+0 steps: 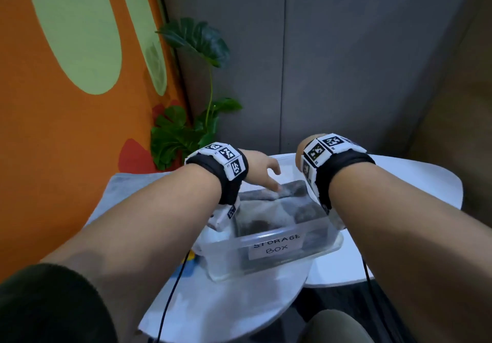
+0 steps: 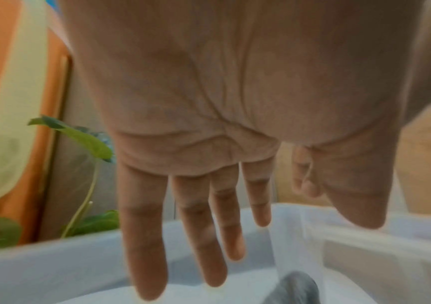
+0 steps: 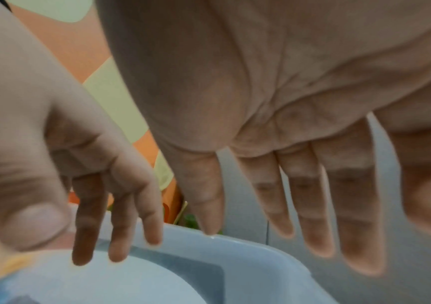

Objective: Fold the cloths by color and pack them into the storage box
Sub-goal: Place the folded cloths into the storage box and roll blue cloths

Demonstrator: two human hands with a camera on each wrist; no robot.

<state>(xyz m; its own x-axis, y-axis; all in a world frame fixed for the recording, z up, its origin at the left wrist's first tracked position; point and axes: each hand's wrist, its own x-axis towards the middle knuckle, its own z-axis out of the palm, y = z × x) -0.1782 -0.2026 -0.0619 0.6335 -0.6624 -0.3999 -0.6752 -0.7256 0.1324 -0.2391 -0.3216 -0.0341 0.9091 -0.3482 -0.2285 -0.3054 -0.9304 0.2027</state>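
Cloths (image 1: 279, 204), grey and folded, are lying inside the clear storage box (image 1: 269, 249) on the white table (image 1: 218, 313), and I'm seeing another grey cloth (image 1: 125, 191) lying flat to the left. My left hand (image 1: 262, 172) is hovering with fingers (image 2: 144, 236) spread, fingertips reaching the top fold. Further right, my right hand (image 3: 300, 86) is hanging with fingers (image 3: 360, 216) straight, holding nothing.

I see a storage box (image 1: 269, 260) of clear, smooth plastic with a matt paper label (image 1: 277, 245) on its near wall. Inside it lies a grey cloth (image 1: 287, 204), soft and fuzzy. Beneath the box, the white table (image 1: 229, 308) looks smooth and faintly glossy.
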